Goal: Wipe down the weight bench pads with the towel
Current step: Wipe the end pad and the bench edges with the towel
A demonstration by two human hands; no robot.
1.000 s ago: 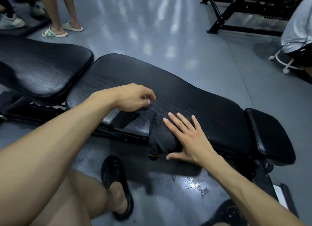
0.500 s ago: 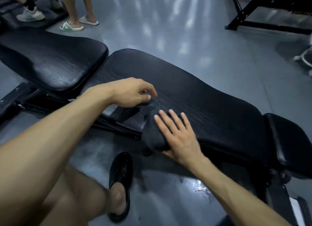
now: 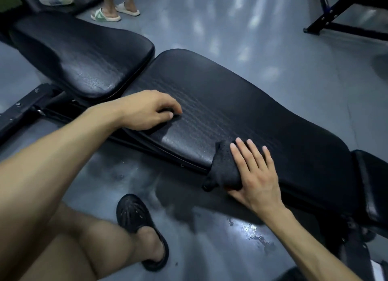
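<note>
1. Grey gym floor (image 3: 262, 39), glossy with reflections.
2. Nearest: right hand (image 3: 255, 177), grip spread flat, pressing dark towel (image 3: 223, 168) onto near edge of long black pad (image 3: 241, 110).
3. Further: left hand (image 3: 147, 110), fingers curled, resting on same pad.
4. Beyond: second pad (image 3: 84, 54); sandalled feet (image 3: 114, 12).

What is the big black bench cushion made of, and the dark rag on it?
The long pad looks like black vinyl or faux leather: it shines under the lights and has fine wrinkles and cracks. The towel under the right hand looks like soft dark grey terry or microfiber cloth: matte, fuzzy and bunched over the pad's edge.
</note>
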